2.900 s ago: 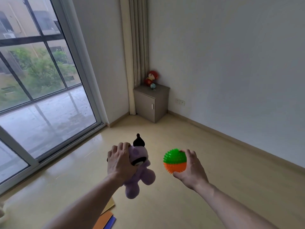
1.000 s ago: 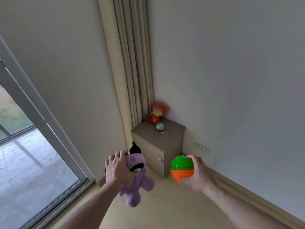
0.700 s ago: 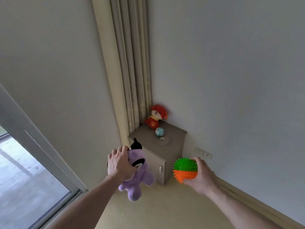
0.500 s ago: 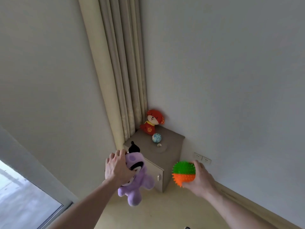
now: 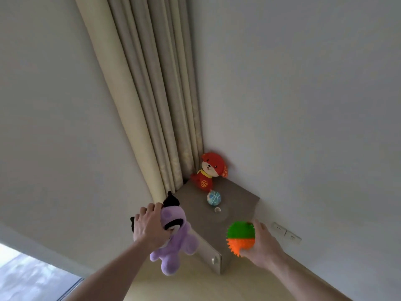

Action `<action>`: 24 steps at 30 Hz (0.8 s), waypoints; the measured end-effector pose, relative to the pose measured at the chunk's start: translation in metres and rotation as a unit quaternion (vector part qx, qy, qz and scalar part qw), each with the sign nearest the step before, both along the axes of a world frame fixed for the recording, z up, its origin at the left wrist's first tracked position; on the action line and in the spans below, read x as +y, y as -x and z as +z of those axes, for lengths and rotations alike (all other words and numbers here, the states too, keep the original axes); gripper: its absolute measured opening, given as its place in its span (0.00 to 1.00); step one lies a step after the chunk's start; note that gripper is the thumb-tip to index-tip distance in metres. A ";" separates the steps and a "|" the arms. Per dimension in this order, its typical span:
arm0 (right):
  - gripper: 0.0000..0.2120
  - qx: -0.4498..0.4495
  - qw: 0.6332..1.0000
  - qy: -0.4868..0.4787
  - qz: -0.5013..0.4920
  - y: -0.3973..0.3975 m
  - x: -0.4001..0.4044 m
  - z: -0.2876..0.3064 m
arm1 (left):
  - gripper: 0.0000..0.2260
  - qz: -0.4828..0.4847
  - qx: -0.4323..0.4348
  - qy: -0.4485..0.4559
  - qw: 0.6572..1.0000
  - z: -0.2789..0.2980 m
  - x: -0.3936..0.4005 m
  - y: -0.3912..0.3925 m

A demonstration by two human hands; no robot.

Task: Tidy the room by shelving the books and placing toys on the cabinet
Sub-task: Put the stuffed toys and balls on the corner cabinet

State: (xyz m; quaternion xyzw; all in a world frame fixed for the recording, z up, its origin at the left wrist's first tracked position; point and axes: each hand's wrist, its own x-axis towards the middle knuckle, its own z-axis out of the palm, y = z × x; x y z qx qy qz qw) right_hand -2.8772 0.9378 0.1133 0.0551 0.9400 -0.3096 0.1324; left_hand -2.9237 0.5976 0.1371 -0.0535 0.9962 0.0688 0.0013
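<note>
Purple plush toy [image 5: 173, 237] hanging in left hand [image 5: 149, 227], fingers curling round its head; right hand [image 5: 263, 246] cupping spiky ball [image 5: 241, 237], lower centre. Advice: setting both on bare front of cabinet [image 5: 238, 198], avoiding red plush [image 5: 208, 172] and small ball [image 5: 213, 198]; steadying spiky ball against rolling.

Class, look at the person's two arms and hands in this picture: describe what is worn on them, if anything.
Both forearms are bare as far as the frame shows: no sleeves. The left hand and right hand wear no gloves, and no watch, bracelet or ring shows.
</note>
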 end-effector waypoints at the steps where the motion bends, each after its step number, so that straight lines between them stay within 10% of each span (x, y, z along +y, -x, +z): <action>1: 0.42 -0.006 1.000 -0.002 0.002 0.011 0.003 -0.003 | 0.30 0.004 -0.005 0.001 1.000 -0.002 0.004 0.009; 24: 0.40 -0.143 0.981 0.071 -0.106 0.203 -0.048 -0.120 | 0.31 -0.139 -0.124 0.070 0.980 -0.102 0.008 0.296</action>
